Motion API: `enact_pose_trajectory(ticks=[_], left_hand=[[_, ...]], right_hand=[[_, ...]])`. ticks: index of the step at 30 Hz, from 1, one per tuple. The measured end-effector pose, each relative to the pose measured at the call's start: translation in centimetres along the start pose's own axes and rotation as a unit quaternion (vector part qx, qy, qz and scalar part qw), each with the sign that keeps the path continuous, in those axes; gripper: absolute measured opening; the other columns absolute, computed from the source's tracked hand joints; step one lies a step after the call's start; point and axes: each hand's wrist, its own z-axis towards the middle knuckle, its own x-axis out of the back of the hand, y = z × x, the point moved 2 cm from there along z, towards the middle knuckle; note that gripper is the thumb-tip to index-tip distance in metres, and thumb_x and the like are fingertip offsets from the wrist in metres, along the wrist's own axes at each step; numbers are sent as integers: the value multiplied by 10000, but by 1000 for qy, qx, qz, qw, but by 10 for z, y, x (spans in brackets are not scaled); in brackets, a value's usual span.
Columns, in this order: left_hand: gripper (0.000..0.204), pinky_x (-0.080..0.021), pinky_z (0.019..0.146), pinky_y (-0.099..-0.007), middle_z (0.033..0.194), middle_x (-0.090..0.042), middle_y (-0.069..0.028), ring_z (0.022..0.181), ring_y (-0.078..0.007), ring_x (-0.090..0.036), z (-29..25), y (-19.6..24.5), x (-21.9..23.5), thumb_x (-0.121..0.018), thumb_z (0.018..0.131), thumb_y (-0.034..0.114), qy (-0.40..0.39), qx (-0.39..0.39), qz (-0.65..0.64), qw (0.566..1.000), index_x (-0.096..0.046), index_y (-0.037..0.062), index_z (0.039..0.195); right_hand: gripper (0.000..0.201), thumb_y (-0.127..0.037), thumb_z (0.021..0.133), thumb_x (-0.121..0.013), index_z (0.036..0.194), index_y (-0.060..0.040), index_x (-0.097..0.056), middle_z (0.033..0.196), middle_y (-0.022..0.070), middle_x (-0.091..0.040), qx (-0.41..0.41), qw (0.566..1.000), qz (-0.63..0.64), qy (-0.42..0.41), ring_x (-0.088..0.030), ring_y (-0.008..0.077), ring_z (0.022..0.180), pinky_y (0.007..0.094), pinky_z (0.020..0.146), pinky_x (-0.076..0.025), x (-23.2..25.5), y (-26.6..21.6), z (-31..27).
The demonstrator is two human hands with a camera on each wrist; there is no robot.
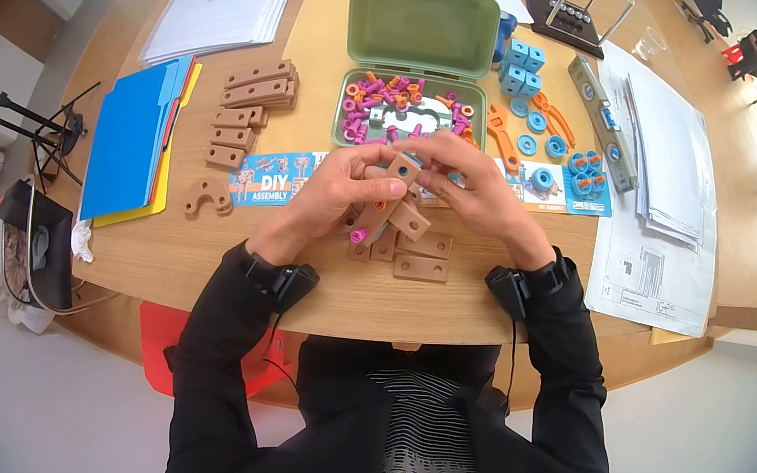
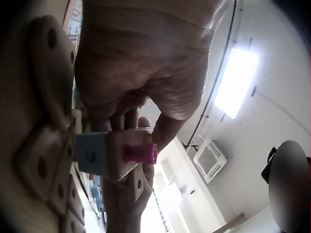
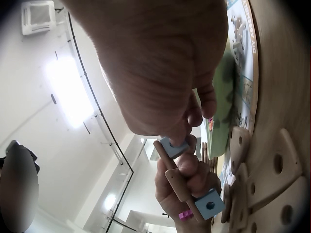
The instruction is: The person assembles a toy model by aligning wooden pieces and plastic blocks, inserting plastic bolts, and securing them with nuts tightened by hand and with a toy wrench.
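My left hand (image 1: pixel 331 191) grips a toy assembly of brown, holed wooden-looking bars (image 3: pixel 177 185) joined with blue blocks. A magenta bolt (image 2: pixel 141 153) sticks out of one bar near its lower end, beside a blue block (image 2: pixel 92 154). At the upper end, the fingers of my right hand (image 1: pixel 477 191) pinch another blue block (image 3: pixel 174 147), partly hidden by them. A short brown bar (image 1: pixel 414 223) juts sideways from the assembly. Below the hands, several loose brown bars (image 1: pixel 421 268) lie on the table.
Behind the hands stands an open green case (image 1: pixel 421 30) with magenta and orange bolts. Brown bars (image 1: pixel 259 84) and a curved piece (image 1: pixel 208 198) lie left. Blue blocks (image 1: pixel 522 69), blue wheels, an orange wrench (image 1: pixel 503 139) and orange pliers lie right. Instruction sheets (image 1: pixel 271 178) lie beneath.
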Motion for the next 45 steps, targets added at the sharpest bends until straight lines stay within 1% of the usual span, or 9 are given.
enact_pose_trajectory(ticks=[3,5,9,15,28,31,34,36,45], left_hand=[[448,-611,882,-325,1071,-768,-156,960,-198,-763,-1,1,1,-751,983,172,13,-3,-1,1000,-593,-51,1338],[422,-609,886,-333,1060,-771,-163,955,-203,-764,-1,1,2,-752,983,172,26,-11,-2,1000,-601,-45,1312],[386,-600,878,-328,1034,-769,-155,945,-194,-755,0,1,3,-748,977,143,63,-37,0,997,-615,-53,1281],[372,-590,871,-312,1033,-763,-140,934,-180,-746,0,4,4,-751,969,116,70,-34,-24,997,-624,-61,1270],[390,-611,862,-325,1011,-783,-174,901,-204,-773,1,1,5,-729,973,131,79,-42,-4,996,-596,-63,1285],[367,-612,842,-318,1013,-784,-163,901,-193,-771,2,-2,6,-722,988,113,84,-33,-4,996,-598,-55,1290],[343,-611,816,-306,1003,-781,-145,891,-176,-763,3,-2,5,-712,1001,97,96,-24,14,995,-601,-47,1293],[338,-611,803,-302,993,-779,-138,883,-169,-760,3,-3,4,-709,1003,93,97,-25,14,995,-603,-46,1293],[357,-604,732,-287,978,-776,-121,853,-142,-746,2,-1,2,-716,1008,108,99,-23,40,994,-601,-54,1305]], right_hand=[[325,-28,1018,-665,1341,-54,-697,1080,68,-655,-5,999,3,50,-625,203,990,337,859,-515,11,12,2],[269,-37,1023,-654,1287,-28,-708,1126,90,-692,36,963,-170,208,-642,222,1018,349,865,-526,22,16,4],[218,-59,1000,-667,1210,-26,-715,1190,139,-720,37,943,-275,185,-622,336,1167,420,980,-506,26,22,2],[185,-101,987,-647,1142,-47,-731,1104,123,-733,46,924,-362,110,-625,317,1182,465,1047,-455,8,27,1],[146,-84,994,-657,1118,-45,-723,1114,126,-700,22,940,-324,103,-598,347,1136,456,1033,-426,13,29,0],[131,-72,996,-668,1114,-37,-714,1138,138,-695,46,942,-295,156,-638,337,1105,455,992,-487,13,18,4],[201,60,922,-733,1102,-27,-715,1127,127,-696,62,969,-138,194,-684,292,993,391,845,-548,10,6,4],[255,111,887,-750,1104,-17,-714,1141,116,-696,177,953,-160,185,-704,259,953,348,767,-571,7,-7,2],[365,107,880,-698,1217,-32,-694,1197,145,-670,223,950,-170,136,-711,334,1004,399,848,-602,-10,-16,-4]])
